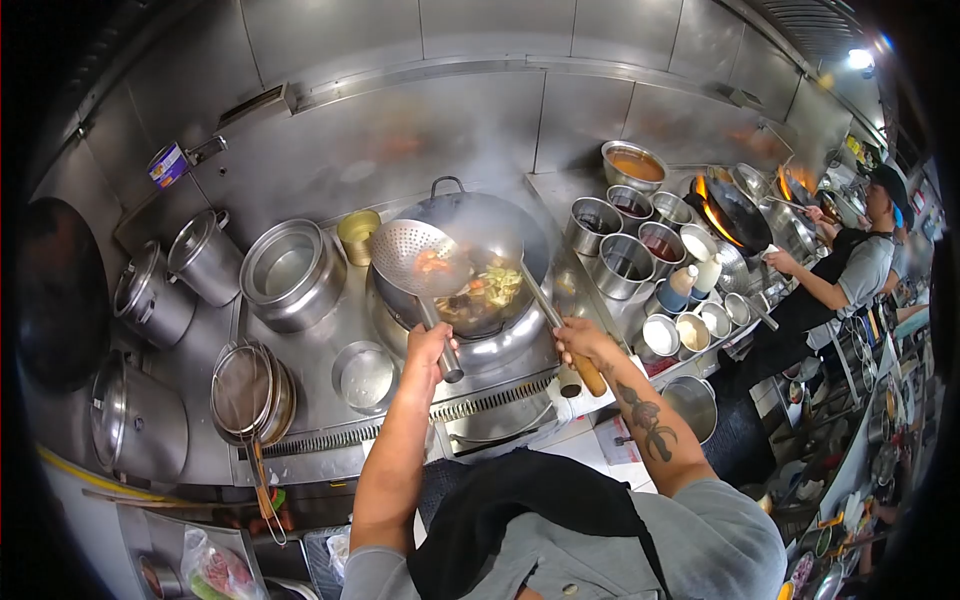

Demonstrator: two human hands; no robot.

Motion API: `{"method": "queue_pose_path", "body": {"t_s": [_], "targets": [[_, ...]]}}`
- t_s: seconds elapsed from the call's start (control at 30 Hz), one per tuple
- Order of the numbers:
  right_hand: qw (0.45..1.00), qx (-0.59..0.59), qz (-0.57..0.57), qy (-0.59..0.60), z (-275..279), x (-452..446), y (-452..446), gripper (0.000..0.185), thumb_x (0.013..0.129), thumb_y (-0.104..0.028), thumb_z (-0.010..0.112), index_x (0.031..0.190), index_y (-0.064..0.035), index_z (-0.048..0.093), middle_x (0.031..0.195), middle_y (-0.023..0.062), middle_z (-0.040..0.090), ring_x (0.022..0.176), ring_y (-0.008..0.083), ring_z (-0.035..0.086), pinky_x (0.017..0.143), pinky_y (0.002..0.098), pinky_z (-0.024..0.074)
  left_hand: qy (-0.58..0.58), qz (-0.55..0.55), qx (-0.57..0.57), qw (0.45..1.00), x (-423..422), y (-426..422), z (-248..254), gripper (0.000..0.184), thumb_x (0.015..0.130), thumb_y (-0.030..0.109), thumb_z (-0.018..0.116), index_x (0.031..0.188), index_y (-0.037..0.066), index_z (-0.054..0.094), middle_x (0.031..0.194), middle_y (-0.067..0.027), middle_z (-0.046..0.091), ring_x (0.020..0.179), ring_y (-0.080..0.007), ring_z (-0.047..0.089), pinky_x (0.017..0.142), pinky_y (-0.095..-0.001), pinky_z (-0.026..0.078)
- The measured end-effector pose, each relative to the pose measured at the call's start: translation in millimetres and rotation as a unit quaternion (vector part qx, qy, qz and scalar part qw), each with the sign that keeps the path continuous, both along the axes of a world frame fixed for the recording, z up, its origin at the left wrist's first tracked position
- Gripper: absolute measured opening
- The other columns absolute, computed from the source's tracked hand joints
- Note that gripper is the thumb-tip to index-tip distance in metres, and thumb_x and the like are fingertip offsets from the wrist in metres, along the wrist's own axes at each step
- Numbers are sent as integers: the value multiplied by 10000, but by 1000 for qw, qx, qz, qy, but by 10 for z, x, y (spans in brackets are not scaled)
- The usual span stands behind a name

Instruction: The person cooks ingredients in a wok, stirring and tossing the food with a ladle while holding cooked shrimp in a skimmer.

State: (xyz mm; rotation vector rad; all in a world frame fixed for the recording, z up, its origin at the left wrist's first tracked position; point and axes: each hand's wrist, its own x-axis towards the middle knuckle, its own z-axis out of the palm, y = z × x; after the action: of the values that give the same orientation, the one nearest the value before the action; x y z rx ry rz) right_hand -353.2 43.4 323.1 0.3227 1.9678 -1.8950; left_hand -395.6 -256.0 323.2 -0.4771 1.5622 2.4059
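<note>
Nested at left by the counter (315, 365), mesh strainers (241, 388), with a round steel pot (290, 305) farther back. Next, with the left grip (430, 352) clasped around the handle, a perforated skimmer (402, 245) held above the left part of a steaming wok (495, 215), apparently carrying a few orange pieces (430, 262). Down in the wok, yellow-green and dark food (497, 285), partway through by all appearances: some scooped up, the larger share left below, doneness impossible to tell. Slanting in from the near right, a long-handled utensil (543, 297), wrapped by the right grip (588, 340), head obscured. Farther right, steel sauce pots (612, 287), then a co-worker (860, 265) near a second wok (742, 215) beside flames.
</note>
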Motion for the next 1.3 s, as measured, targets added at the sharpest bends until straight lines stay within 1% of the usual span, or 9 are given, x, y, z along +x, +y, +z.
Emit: {"method": "queue_pose_path", "body": {"t_s": [0.13, 0.23, 0.33, 0.43, 0.83, 0.93, 0.97, 1.07, 1.3], "targets": [[975, -195, -53, -91, 80, 5, 85, 130, 922, -195, 529, 979, -93, 472, 684, 28, 530, 471, 114, 488, 414, 269, 426, -4, 4, -11, 1000, -5, -28, -27, 127, 773, 18, 558, 863, 17, 469, 648, -69, 513, 471, -171, 515, 395, -338, 439], [953, -279, -75, -95, 51, 7, 104, 141, 918, -194, 540, 968, -96, 453, 678, 21, 532, 455, 110, 478, 400, 270, 420, -8, -3, -11, 1000, -12, -17, -26, 133, 773, 17, 577, 850, 37, 471, 639, -69, 516, 476, -176, 541, 389, -335, 461], [990, -124, -65, -33, 54, 48, 33, 144, 916, -190, 540, 981, -93, 456, 668, 18, 530, 449, 107, 476, 396, 274, 423, -17, -11, -18, 1000, -2, 22, -11, 139, 772, 20, 582, 854, 34, 471, 642, -72, 519, 477, -178, 543, 390, -334, 461], [992, -101, -75, -17, 123, 78, 4, 155, 915, -192, 543, 993, -90, 455, 651, 16, 523, 441, 107, 474, 393, 277, 424, -22, -20, -42, 999, 9, 68, 22, 135, 773, 23, 586, 848, 33, 475, 648, -75, 525, 473, -180, 542, 389, -333, 459], [970, -218, -95, -49, 334, 109, 37, 123, 922, -161, 526, 979, -76, 457, 647, 20, 521, 437, 119, 482, 374, 289, 402, -2, -33, -41, 999, -103, 336, -123, 86, 748, 11, 569, 787, 20, 493, 618, -65, 516, 466, -167, 531, 385, -323, 443], [997, -45, -55, 25, 422, 211, -121, 122, 911, -145, 531, 978, -49, 499, 657, 22, 520, 435, 109, 485, 368, 270, 399, -4, -38, -33, 999, -120, 407, -124, 66, 749, 13, 567, 775, 19, 507, 605, -65, 516, 467, -165, 532, 391, -318, 447], [998, 2, -46, 50, 472, 249, -152, 224, 895, -130, 544, 1083, -7, 538, 655, 16, 507, 423, 110, 479, 369, 251, 398, -9, -40, -26, 999, -120, 431, -101, 73, 741, 7, 569, 773, 17, 505, 601, -61, 506, 466, -165, 524, 395, -315, 437], [987, 80, 20, 140, 384, 224, -97, 380, 885, -130, 561, 1223, 29, 490, 664, 39, 525, 419, 126, 490, 385, 267, 412, -24, -59, 8, 998, -152, 450, -128, 60, 756, 17, 572, 798, 6, 531, 602, -63, 517, 479, -164, 535, 408, -307, 454], [948, 194, 2, 251, 424, 285, -75, 422, 885, -138, 566, 1238, 67, 459, 696, 81, 569, 452, 120, 526, 420, 279, 427, -57, -91, 117, 987, -215, 345, -186, 49, 776, 47, 567, 760, 19, 529, 608, -74, 526, 471, -174, 524, 413, -312, 454]]}}
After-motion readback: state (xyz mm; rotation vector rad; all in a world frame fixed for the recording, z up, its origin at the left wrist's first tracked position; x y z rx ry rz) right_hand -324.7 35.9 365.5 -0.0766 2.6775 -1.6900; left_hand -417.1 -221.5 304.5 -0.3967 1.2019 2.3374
